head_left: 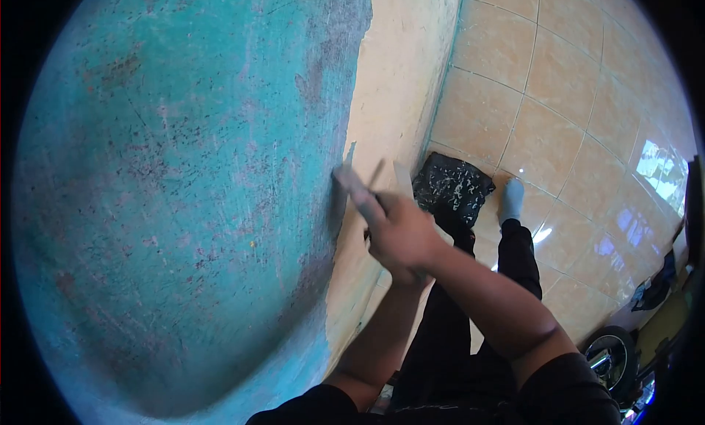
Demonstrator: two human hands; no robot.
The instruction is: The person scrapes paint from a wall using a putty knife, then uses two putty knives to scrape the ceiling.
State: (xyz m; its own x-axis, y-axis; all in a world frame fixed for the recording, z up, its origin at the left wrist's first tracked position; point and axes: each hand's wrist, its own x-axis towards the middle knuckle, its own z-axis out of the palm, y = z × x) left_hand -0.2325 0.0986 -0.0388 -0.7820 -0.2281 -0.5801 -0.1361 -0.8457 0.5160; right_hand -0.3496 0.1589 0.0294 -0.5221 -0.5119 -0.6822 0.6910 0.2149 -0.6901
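My right hand (pixel 411 234) is closed on a narrow, flat-ended scraper (pixel 351 184), smeared by motion. The tool points up and left, its tip right at the ragged edge between the worn teal paint (pixel 220 175) and the cream band (pixel 393 72) of the wall. My left hand (pixel 393 262) comes in from below and is closed at the same grip, mostly hidden under the right one. A thin strip of teal paint (pixel 350 152) stands out from the edge just above the tip. A pale, blurred flat piece (pixel 403 177) shows beyond my knuckles.
Below the wall lies a glossy tan tiled floor (pixel 558 109). A black cloth (pixel 452 182) strewn with pale flakes lies by the wall base, beside my grey-socked foot (pixel 512 199). At the lower right stands a wheel (pixel 615 359), with dark cloth (pixel 653 285) near it.
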